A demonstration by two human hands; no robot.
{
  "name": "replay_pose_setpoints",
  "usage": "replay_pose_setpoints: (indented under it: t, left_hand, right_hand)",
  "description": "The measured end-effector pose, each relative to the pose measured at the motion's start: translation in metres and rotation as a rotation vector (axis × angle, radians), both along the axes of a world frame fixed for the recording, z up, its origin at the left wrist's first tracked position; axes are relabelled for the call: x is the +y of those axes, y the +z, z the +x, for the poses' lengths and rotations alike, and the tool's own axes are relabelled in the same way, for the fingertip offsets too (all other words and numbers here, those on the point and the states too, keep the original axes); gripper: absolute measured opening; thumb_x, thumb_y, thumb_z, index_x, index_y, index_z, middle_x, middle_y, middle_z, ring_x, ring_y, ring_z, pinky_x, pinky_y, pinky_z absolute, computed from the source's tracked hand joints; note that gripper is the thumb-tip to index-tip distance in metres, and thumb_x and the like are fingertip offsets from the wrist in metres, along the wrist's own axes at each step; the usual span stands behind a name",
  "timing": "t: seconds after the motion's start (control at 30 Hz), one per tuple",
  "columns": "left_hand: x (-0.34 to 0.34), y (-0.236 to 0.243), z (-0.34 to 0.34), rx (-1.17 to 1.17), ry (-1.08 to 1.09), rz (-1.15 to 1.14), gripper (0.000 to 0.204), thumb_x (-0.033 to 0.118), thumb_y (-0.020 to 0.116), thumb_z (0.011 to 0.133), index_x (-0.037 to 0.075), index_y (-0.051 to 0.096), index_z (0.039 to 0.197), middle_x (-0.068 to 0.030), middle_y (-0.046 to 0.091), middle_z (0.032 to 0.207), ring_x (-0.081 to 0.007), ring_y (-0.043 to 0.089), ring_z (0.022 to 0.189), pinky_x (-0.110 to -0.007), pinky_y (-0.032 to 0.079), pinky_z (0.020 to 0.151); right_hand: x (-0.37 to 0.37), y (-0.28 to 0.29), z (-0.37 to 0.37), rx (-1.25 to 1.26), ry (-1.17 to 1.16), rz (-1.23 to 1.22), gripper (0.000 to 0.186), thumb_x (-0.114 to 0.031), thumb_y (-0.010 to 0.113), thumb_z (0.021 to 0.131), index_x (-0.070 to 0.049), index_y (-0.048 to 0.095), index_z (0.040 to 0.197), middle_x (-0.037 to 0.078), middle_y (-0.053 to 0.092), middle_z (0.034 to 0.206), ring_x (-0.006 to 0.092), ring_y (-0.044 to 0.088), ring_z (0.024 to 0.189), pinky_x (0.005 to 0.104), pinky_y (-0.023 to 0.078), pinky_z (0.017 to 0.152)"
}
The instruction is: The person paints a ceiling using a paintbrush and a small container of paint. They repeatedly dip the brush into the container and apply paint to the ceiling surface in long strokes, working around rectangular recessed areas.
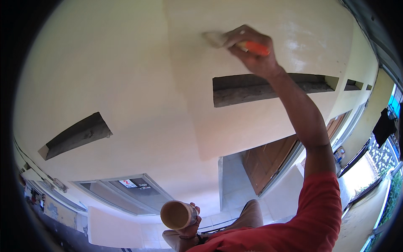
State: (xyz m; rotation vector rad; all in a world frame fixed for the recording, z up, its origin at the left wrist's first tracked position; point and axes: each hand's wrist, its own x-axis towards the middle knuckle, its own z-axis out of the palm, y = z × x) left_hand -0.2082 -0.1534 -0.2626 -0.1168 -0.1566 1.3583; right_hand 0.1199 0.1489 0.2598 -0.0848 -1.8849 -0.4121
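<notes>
My right hand [252, 48] is raised high and closed round the orange handle of a paintbrush [255, 48]. The brush's pale bristles, blurred by motion, point left at the cream wall [138, 84]; whether they touch it I cannot tell. Low in front of me, my left hand [192, 224] grips a round paint tub [175, 215] from its right side. Beige paint shows inside the tub, which is tilted with its mouth toward the view. A slightly darker band of wall lies just left of and below the brush.
Two dark recessed openings break the wall, a long one [247, 89] under my right hand and a shorter one [79, 134] at left. Below are a sliding window [126, 193] and a doorway with a brown wooden door [270, 161]. Cables [31, 157] run along the far left.
</notes>
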Motion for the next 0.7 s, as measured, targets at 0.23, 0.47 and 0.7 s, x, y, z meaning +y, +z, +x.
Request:
replay_pose_setpoints:
  t: [0.23, 0.47, 0.7]
  left_hand:
    - [-0.004, 0.001, 0.003, -0.020, -0.009, 0.036, 0.078, 0.063, 0.077, 0.093, 0.022, 0.055, 0.156, -0.0193, 0.048, 0.157, -0.0446, 0.042, 0.149, -0.064, 0.054, 0.109]
    - [0.001, 0.007, -0.001, -0.015, -0.032, 0.050, 0.077, 0.062, 0.077, 0.093, 0.022, 0.055, 0.155, -0.0192, 0.048, 0.157, -0.0437, 0.041, 0.149, -0.063, 0.053, 0.111]
    - [-0.003, 0.019, 0.004, -0.002, -0.020, 0.073, 0.073, 0.062, 0.074, 0.096, 0.020, 0.057, 0.154, -0.0196, 0.049, 0.156, -0.0438, 0.042, 0.148, -0.062, 0.054, 0.110]
  right_hand:
    - [0.049, 0.098, 0.180, 0.850, -0.920, 0.276, 0.023, -0.036, 0.082, 0.092, -0.020, 0.081, 0.109, 0.006, 0.078, 0.105, 0.0335, 0.077, 0.092, 0.0469, 0.061, 0.084]
    - [0.051, 0.121, 0.013, 0.528, -0.879, 0.410, 0.024, -0.009, 0.081, 0.082, -0.011, 0.074, 0.105, 0.012, 0.069, 0.093, 0.0331, 0.073, 0.087, 0.0443, 0.059, 0.069]
    - [0.030, 0.107, -0.089, 0.184, 0.215, 0.140, 0.014, -0.003, 0.080, 0.088, -0.008, 0.072, 0.099, 0.006, 0.072, 0.094, 0.0211, 0.072, 0.086, 0.0344, 0.059, 0.074]
